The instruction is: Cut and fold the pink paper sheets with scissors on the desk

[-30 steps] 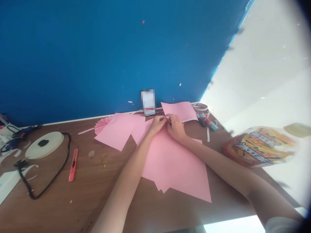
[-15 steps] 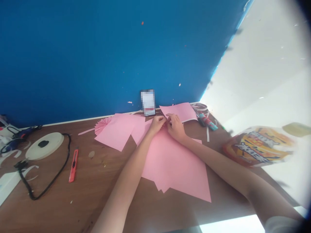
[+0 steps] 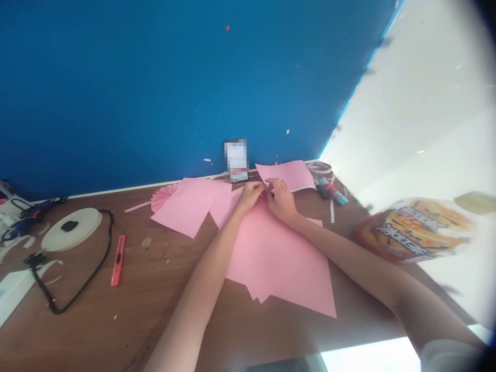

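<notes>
My left hand is closed in a pinch above the far end of the spread pink paper sheets. Close against it, my right hand has its fingers bent inward, the fingertips of both hands nearly meeting. Between them shows a bit of pink paper, mostly hidden by the fingers, so its shape is unclear. To the left, a pleated pink paper fan lies partly under another pink sheet. A further pink sheet rests just behind my right hand.
A phone leans on the blue wall. On the left lie a red utility knife, a whitish round disc and a black cable. A drink bottle stands at right, near a blue-red tube.
The view has tilted slightly, so everything on the table appears a little higher. Both hands stay together over the paper, with only slight finger movement.
</notes>
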A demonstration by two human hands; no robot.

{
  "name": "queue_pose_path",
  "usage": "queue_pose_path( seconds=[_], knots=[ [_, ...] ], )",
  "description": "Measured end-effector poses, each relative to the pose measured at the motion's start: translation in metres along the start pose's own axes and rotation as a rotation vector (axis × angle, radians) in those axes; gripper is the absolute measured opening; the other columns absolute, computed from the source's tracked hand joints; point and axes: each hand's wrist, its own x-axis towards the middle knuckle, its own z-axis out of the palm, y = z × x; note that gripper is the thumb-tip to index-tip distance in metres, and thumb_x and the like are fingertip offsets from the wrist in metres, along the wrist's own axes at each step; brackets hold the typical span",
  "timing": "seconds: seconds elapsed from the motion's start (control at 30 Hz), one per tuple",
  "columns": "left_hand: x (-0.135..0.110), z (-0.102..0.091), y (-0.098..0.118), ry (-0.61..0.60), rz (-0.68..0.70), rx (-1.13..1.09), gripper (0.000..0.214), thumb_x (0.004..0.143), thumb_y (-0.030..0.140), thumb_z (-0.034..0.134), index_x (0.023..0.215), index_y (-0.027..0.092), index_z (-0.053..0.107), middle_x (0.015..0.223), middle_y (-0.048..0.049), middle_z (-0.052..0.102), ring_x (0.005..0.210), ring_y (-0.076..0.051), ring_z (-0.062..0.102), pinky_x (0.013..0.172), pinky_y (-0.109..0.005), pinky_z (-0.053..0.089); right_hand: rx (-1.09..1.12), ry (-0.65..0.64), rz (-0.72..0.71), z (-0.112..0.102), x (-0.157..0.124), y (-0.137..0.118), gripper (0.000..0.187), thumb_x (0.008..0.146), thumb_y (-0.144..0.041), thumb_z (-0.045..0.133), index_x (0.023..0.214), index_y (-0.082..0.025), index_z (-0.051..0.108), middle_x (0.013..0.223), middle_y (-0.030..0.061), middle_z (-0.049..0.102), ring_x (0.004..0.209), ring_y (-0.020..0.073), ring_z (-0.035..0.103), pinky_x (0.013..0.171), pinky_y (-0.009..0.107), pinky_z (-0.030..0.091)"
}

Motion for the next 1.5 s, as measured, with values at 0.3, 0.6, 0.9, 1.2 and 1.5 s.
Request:
queue_pose_path(
  seconds=[0.3,0.6,0.9,1.2,1.5],
  knots=[
    [0.0003,0.0001,0.0019,-0.016,0.009,0.008,0.027,0.081,0.032,0.051,0.061,0.015,0.048,0.056,0.0024,0.044,0.048,-0.006,0.042,0.046,-0.021,0.031,-0.002,-0.016,0.011,0.0016,-0.0002,0.0017,0.036,0.078,-0.006,0.042,0.111,-0.017,0.052,0.091,0.009,0.06,0.086,0.0249,0.051,0.072,0.036,0.043],
    [0.0,-0.001,0.0013,-0.011,0.005,0.007,0.027,0.081,0.031,0.05,0.06,0.015,0.046,0.054,0.0026,0.044,0.047,-0.007,0.043,0.045,-0.021,0.031,-0.008,0.0,0.018,0.0015,0.0,0.0014,0.034,0.081,-0.009,0.043,0.113,-0.017,0.05,0.094,0.0096,0.059,0.09,0.0251,0.051,0.075,0.036,0.044],
    [0.0006,-0.0004,-0.0017,-0.019,0.008,0.018,0.028,0.081,0.033,0.05,0.06,0.016,0.045,0.055,0.0026,0.044,0.047,-0.007,0.043,0.045,-0.021,0.032,-0.015,-0.024,0.029,0.0016,-0.0011,0.0022,0.033,0.081,-0.008,0.042,0.111,-0.017,0.052,0.092,0.0089,0.06,0.086,0.0242,0.051,0.071,0.035,0.043],
    [0.0016,-0.0018,-0.0018,-0.04,0.023,-0.01,0.039,0.082,0.047,0.054,0.061,0.016,0.046,0.054,0.0026,0.044,0.046,-0.007,0.043,0.045,-0.021,0.032,-0.009,0.012,0.008,0.0006,0.0003,-0.0007,0.029,0.085,-0.011,0.04,0.11,-0.018,0.052,0.097,0.0101,0.058,0.089,0.0248,0.05,0.075,0.036,0.042],
    [0.0005,-0.0006,0.0018,-0.042,-0.011,-0.006,0.039,0.08,0.048,0.055,0.06,0.016,0.045,0.054,0.0028,0.043,0.046,-0.006,0.042,0.045,-0.021,0.03,0.002,-0.017,-0.01,0.001,-0.0003,0.0003,0.032,0.083,-0.008,0.04,0.11,-0.018,0.053,0.095,0.01,0.058,0.089,0.0253,0.05,0.075,0.037,0.042]
  ],
)
